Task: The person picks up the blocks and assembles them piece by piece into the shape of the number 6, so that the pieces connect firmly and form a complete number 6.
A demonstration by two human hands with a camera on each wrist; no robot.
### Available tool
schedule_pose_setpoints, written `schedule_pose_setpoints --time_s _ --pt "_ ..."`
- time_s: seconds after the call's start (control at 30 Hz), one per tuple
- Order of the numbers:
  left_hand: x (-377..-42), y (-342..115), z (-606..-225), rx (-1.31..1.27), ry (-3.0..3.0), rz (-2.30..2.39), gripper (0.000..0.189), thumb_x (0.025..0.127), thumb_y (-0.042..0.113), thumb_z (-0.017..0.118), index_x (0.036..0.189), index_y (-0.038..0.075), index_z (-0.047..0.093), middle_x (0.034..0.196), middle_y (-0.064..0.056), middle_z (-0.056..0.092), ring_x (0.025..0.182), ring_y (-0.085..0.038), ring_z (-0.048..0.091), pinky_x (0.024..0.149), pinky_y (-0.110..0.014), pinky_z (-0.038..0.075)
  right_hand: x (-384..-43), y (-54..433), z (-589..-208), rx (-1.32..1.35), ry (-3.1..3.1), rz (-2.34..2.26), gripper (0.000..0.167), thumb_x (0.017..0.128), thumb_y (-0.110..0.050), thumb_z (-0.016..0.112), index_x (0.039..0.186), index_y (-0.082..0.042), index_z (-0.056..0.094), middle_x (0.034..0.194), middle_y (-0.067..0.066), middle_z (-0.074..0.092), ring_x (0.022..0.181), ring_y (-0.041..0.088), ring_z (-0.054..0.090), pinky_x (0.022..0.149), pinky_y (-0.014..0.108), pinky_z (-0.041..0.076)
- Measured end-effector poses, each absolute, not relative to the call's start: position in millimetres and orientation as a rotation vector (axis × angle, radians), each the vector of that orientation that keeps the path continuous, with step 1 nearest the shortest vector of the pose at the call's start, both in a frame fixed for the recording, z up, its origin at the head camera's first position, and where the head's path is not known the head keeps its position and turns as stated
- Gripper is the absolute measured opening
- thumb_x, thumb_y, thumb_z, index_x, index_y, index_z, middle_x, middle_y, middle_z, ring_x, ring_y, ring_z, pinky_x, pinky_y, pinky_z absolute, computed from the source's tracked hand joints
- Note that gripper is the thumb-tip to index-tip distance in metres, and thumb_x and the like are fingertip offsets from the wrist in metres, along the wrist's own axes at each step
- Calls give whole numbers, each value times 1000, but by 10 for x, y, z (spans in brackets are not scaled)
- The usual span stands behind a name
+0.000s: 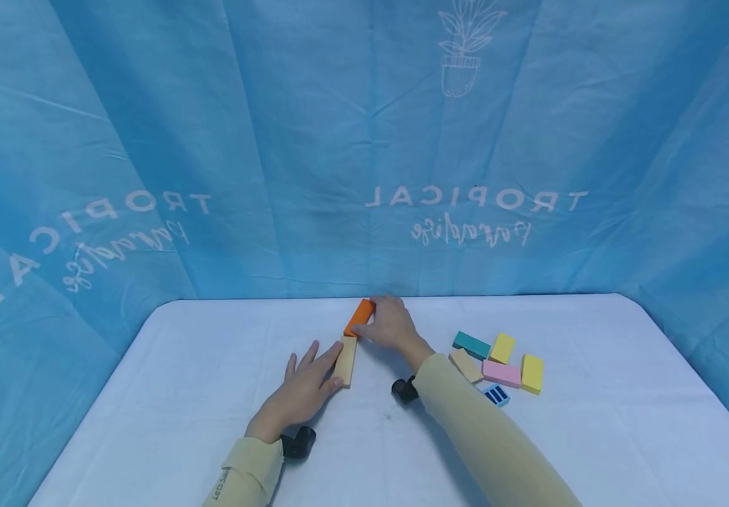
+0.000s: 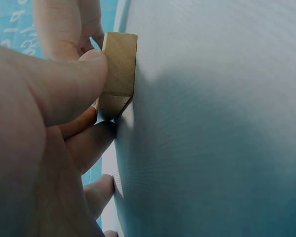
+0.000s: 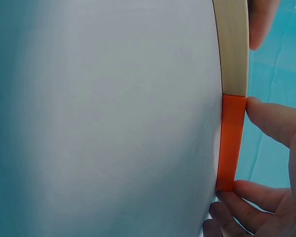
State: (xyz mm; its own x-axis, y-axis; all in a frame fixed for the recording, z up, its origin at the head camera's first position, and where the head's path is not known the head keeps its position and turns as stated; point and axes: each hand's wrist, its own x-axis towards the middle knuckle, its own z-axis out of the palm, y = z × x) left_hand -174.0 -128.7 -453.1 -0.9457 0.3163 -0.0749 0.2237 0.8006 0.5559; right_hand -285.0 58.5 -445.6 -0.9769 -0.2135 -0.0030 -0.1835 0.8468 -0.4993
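A plain wooden block [image 1: 346,362] lies flat near the middle of the table, end to end with an orange block [image 1: 360,317]. My left hand [image 1: 299,392] holds the wooden block with thumb and index finger, the other fingers spread on the cloth. In the left wrist view, the thumb touches the near end of the wooden block [image 2: 121,64]. My right hand [image 1: 392,325] pinches the orange block lengthwise. The right wrist view shows the thumb near its joint with the wooden block and fingers at the far end of the orange block [image 3: 231,143].
To the right lies a loose group of blocks: teal [image 1: 471,345], two yellow, pink [image 1: 501,374], a plain wooden one [image 1: 465,365] and a blue striped one [image 1: 496,395]. A white cloth [image 1: 592,422] covers the table; a blue curtain [image 1: 313,176] hangs behind it.
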Motion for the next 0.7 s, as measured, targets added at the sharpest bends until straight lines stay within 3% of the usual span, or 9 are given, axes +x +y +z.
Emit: schedule_pose_setpoints --time_s 0.7 --pt "-1739 -1293 -4533 443 2817 828 65 104 32 56 158 8 32 161 -11 35 153 -38 10 119 -65 -4 -2767 762 -4390 -226 2882 -1036 71 87 -42 78 143 -6 55 146 15 52 137 34 44 113 50 39"
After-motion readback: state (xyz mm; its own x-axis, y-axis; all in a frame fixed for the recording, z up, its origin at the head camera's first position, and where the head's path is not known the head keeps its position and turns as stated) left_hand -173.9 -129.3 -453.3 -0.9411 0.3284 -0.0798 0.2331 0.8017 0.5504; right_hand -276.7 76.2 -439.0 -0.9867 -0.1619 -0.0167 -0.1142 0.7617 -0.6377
